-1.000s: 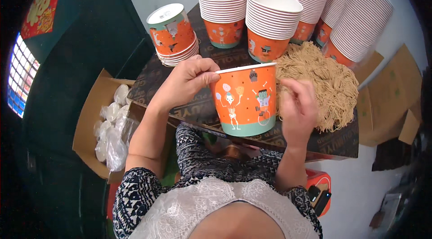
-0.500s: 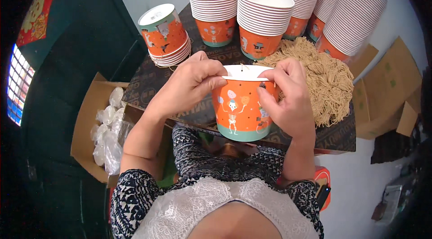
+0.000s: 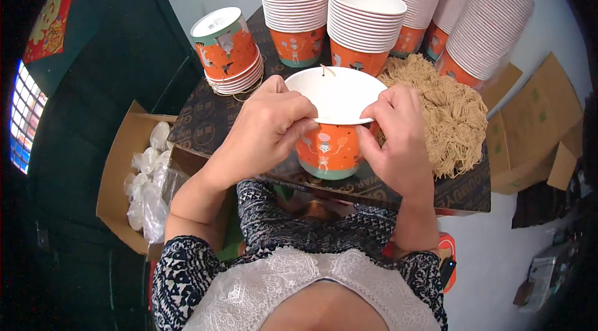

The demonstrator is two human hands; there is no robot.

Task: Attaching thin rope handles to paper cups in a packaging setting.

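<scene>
An orange paper bucket [image 3: 333, 144] with a skeleton print, white rim and green base is between my hands, its mouth tipped toward me so the white inside shows. My left hand [image 3: 268, 125] is closed on the near rim at its left, thumb outside and fingers over the edge. On the rim's right side, my right hand [image 3: 400, 132] grips the same way. A short piece of tan twine [image 3: 328, 71] pokes through near the far rim. Right of the bucket lies a heap of tan twine [image 3: 445, 116], close to my right hand.
Tall stacks of matching buckets [image 3: 293, 13] line the back of the dark table [image 3: 199, 119]. An upside-down stack [image 3: 229, 51] stands at the left, with twine by its rims. A carton [image 3: 118, 188] of clear plastic packets sits lower left; flattened cardboard [image 3: 536, 125] leans at the right.
The bucket has tilted toward me, so its opening and the twine at the far rim show more. Both hands have stayed on the rim and moved slightly lower.
</scene>
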